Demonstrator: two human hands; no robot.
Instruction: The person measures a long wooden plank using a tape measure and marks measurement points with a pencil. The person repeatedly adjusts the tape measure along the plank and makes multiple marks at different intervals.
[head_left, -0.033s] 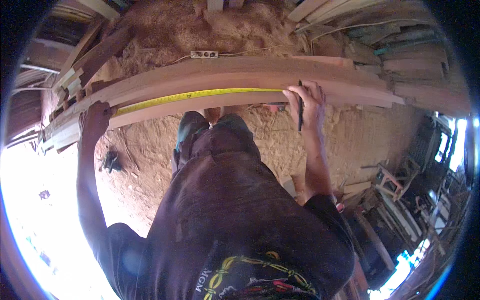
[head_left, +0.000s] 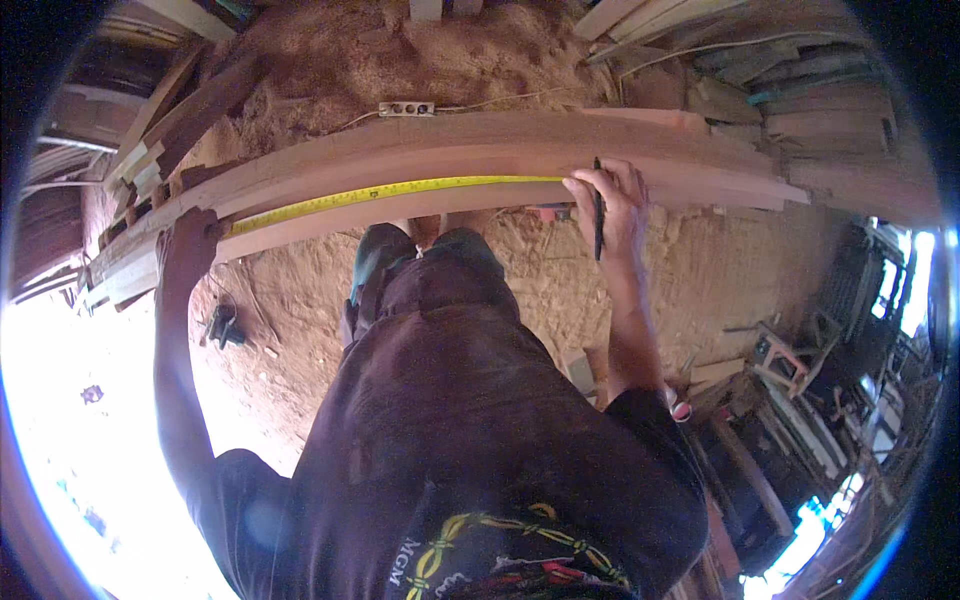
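Observation:
A yellow tape measure (head_left: 400, 187) is drawn out along a long wooden beam (head_left: 440, 135) that lies crosswise in front of me. My left hand (head_left: 188, 245) is closed at the tape's left end, against the beam's near edge. Its fingers hide whatever part of the tape measure is inside them. At the other end, my right hand (head_left: 620, 200) pinches the tape between thumb and forefinger. A dark, slim pen or pencil (head_left: 598, 222) is also held in that hand, pointing toward me. The blade lies nearly straight, close to the near edge.
Beyond the beam, a white power strip (head_left: 407, 109) with a cord rests on sawdust. Stacked timber (head_left: 150, 165) stands at the left. A dark tool (head_left: 224, 326) lies on the ground at left. Wooden offcuts and frames (head_left: 790, 360) crowd the right.

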